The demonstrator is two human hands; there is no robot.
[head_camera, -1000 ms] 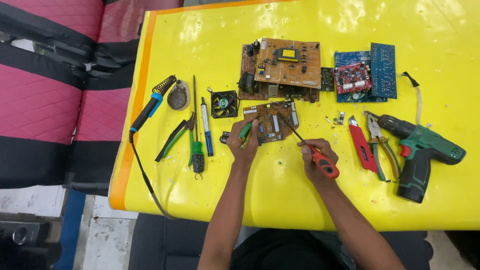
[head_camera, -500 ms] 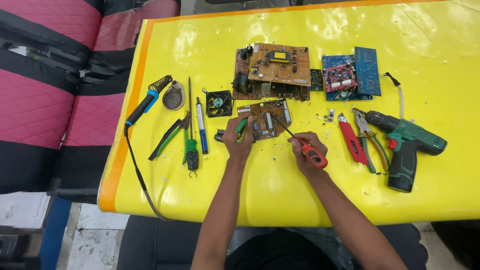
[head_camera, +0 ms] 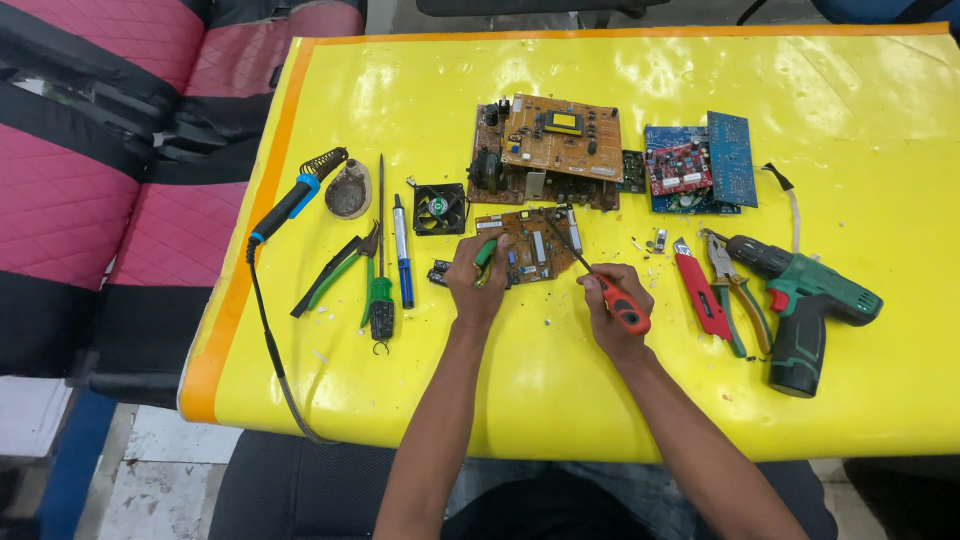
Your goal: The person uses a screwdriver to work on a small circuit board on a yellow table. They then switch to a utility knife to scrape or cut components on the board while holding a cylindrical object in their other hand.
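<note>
Fingers first: the right hand (head_camera: 612, 300) is curled tight round a red-and-black screwdriver (head_camera: 600, 285), its thin dark shaft angled up and left so the tip sits on the small brown circuit board (head_camera: 528, 245). The left hand (head_camera: 478, 280) is closed over that board's near-left corner, pinning it flat, with a small green-handled tool (head_camera: 484, 254) caught under the fingers (what kind of tool, I cannot tell). The board lies at the middle of the yellow table (head_camera: 420, 90), just ahead of both hands.

By my reading, a fastener or part on the board is being worked loose; the next move would call for steady downward pressure and a clean twist, with the board kept from skating on that glossy sheet.

Moving outward: a larger brown board (head_camera: 555, 140) studded with blocky parts, blue boards (head_camera: 700, 160) beside it, and a small black square fan (head_camera: 440, 208). To the left lie a blue-handled soldering iron (head_camera: 295, 200) with its trailing cord and green-handled pliers (head_camera: 335, 270). To the right lie a red utility knife (head_camera: 700, 290) and a green-and-black cordless drill (head_camera: 810, 300), chunky and matte. Tiny screws and crumbs speckle the table.
</note>
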